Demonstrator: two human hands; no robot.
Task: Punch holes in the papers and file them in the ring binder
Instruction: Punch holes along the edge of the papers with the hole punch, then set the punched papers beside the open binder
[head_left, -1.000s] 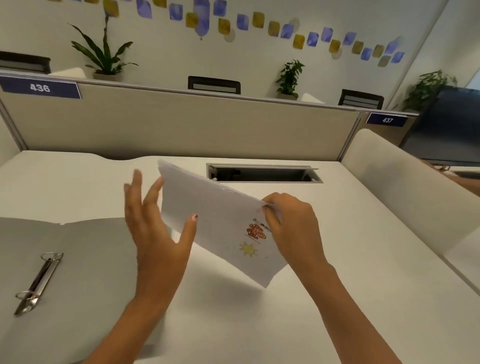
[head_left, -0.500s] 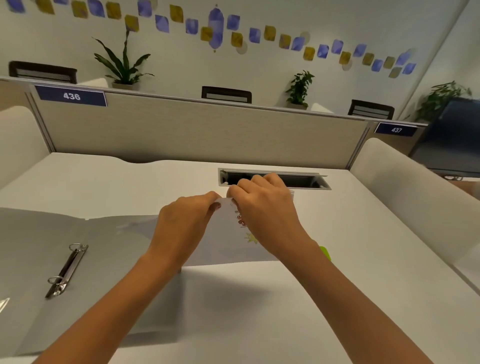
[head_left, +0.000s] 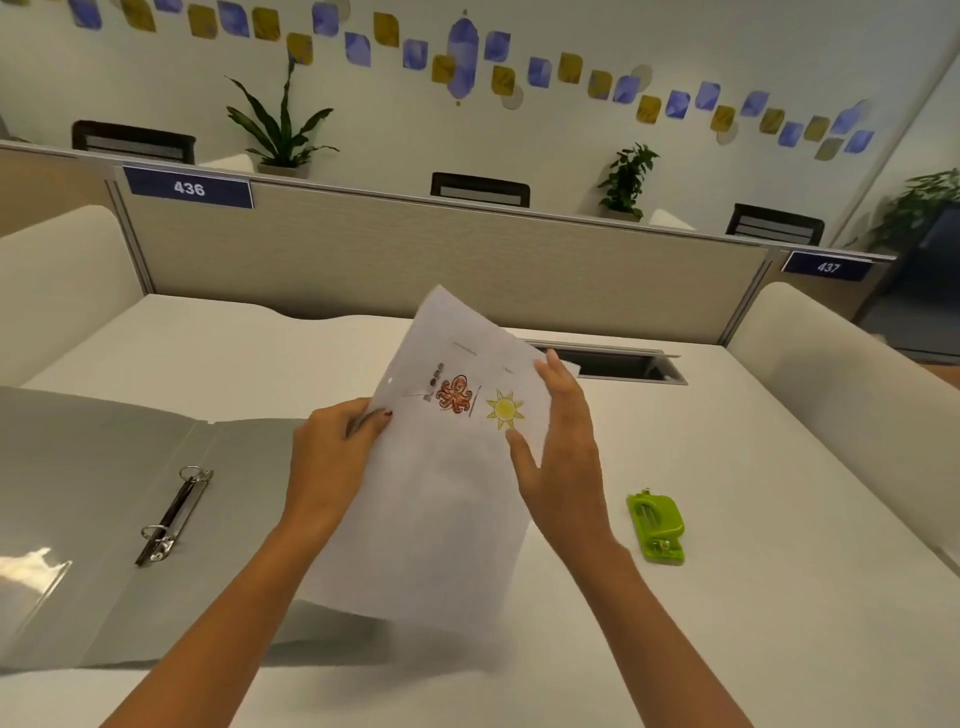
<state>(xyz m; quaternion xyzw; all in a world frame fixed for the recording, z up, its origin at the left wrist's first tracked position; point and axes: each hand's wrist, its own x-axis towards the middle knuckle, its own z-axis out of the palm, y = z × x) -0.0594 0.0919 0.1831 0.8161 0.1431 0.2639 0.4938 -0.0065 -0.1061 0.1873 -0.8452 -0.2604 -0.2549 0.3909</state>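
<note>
A white sheet of paper (head_left: 441, 519) with an orange octopus and a yellow sun drawn on it is held up above the desk, face toward me. A punched hole shows near its left edge. My left hand (head_left: 332, 462) pinches that left edge. My right hand (head_left: 561, 457) rests flat against the right edge, fingers spread. The grey ring binder (head_left: 93, 467) lies open on the desk at the left, its metal rings (head_left: 174, 514) closed. A green hole punch (head_left: 657, 527) sits on the desk to the right of my right hand.
A white desk (head_left: 779, 597) is bounded by a beige partition (head_left: 415, 260) at the back and padded side panels (head_left: 841, 374). A cable slot (head_left: 618, 364) opens in the desk behind the paper. Plants and chairs stand beyond the partition.
The paper went from folded low under both hands to lifted and opened flat toward me. My hands moved apart to its edges, uncovering the green hole punch.
</note>
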